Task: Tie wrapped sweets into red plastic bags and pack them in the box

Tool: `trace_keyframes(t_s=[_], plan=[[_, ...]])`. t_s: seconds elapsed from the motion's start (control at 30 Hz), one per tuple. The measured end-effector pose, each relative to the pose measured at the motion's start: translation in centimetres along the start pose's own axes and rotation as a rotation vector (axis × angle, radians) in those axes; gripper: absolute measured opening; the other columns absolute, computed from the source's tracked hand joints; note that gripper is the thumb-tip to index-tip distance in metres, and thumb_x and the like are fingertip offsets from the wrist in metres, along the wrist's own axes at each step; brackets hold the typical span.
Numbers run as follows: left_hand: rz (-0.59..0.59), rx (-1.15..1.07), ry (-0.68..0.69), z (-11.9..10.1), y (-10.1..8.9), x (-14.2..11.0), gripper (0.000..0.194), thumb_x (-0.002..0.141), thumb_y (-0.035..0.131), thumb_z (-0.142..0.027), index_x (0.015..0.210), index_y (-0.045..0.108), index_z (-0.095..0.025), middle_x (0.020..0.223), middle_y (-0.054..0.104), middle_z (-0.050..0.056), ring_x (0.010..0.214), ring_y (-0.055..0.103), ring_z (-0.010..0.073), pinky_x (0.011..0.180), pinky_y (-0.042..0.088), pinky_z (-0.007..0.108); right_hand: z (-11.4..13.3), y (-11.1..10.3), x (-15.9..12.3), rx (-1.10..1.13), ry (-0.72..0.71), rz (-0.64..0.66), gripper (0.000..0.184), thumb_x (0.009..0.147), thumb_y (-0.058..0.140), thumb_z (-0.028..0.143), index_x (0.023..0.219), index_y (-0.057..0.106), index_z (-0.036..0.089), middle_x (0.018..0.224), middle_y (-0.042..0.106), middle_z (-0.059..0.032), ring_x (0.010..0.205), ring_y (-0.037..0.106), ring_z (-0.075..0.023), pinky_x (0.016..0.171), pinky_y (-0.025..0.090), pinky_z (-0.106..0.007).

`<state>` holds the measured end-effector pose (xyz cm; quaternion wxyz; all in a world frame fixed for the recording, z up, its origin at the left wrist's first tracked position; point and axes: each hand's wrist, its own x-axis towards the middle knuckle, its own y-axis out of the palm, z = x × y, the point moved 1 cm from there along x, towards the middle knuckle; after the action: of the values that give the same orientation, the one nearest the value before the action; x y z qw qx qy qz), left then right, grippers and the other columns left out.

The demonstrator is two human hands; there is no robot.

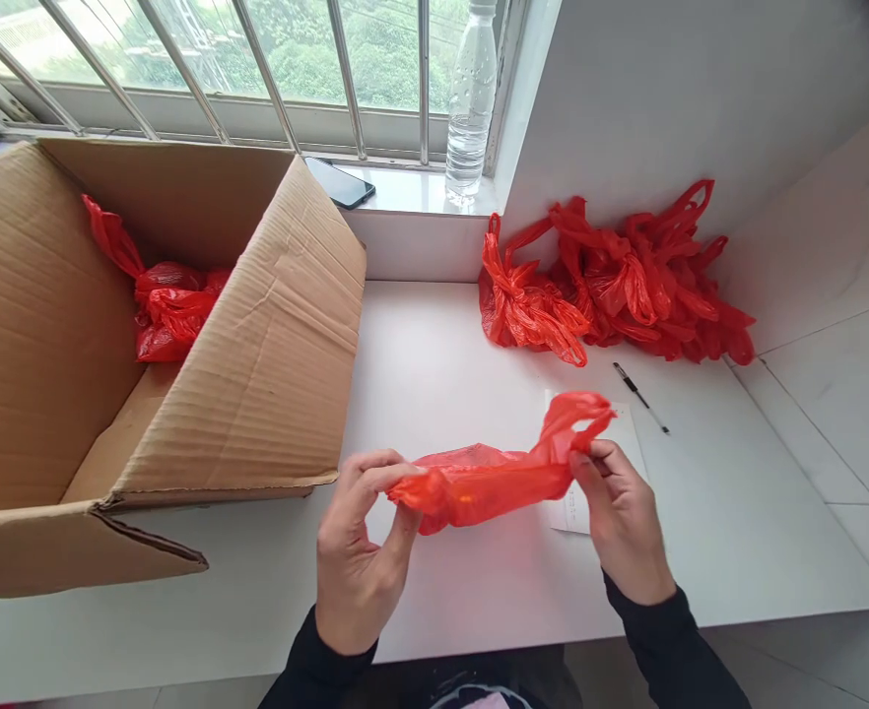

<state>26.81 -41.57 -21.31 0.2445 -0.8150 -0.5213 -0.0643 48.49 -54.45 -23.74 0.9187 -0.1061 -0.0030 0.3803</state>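
Stretching between two bare hands, a red plastic bag [494, 487] is held just above the white desk [420, 364], to the right of the open cardboard box [257, 364]. The left hand [361, 551], near the box's front right corner, has its grip closed on one end of the bag, with fingers above and thumb below. The right hand [619, 522], farther from the box, has its grip pinched on the other end, beside a raised loop of the plastic. Black sleeves [671, 640] cover both wrists.

Inside the box, toward its back, sit knotted red bags [172, 315], one with an end rising against the cardboard. The box's front flap folds outward, and its right flap slants out over the desk.

Well to the right of the box, a heap of crumpled red bags [648, 286] lies against the wall, with loops and twisted ends sticking up. Also right of the box, between that heap and the right hand, are a black and clear pen [641, 399] and a white sheet of paper [568, 514], partly hidden by the held bag and the right hand. Small marks show on the paper, too small to read.

Behind the box's back right corner, a dark phone [341, 184] lies on the windowsill [405, 192]. Farther right of the box, a clear bottle [470, 128], partly filled, stands upright on the same sill, beside the metal window bars [346, 79].
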Motion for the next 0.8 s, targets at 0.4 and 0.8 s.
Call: trace_keyframes(t_s=[0.4,0.8], plan=[[0.021,-0.254,-0.195,-2.0,-1.1,-2.2,0.023,0.089,0.063,-0.05,0.094,0.068,-0.028,0.084,0.066,0.001,0.073,0.063,0.0179,0.063,0.052,0.025,5.7,3.1,-3.0,-0.563,-0.576,0.472,0.019,0.099,0.042,0.016,0.108,0.058,0.023,0.094,0.066,-0.006,0.083,0.062,-0.0227,0.072,0.053,-0.04],[0.066,-0.679,-0.509,-2.5,0.8,-1.5,0.026,0.087,0.071,-0.044,0.091,0.057,-0.022,0.085,0.055,0.001,0.077,0.054,0.0129,0.071,0.052,0.024,4.1,3.7,-1.5,-0.959,-0.439,0.798,0.013,0.089,0.054,0.015,0.079,0.055,0.022,0.063,0.057,0.0003,0.048,0.048,-0.0157,0.044,0.029,-0.029]])
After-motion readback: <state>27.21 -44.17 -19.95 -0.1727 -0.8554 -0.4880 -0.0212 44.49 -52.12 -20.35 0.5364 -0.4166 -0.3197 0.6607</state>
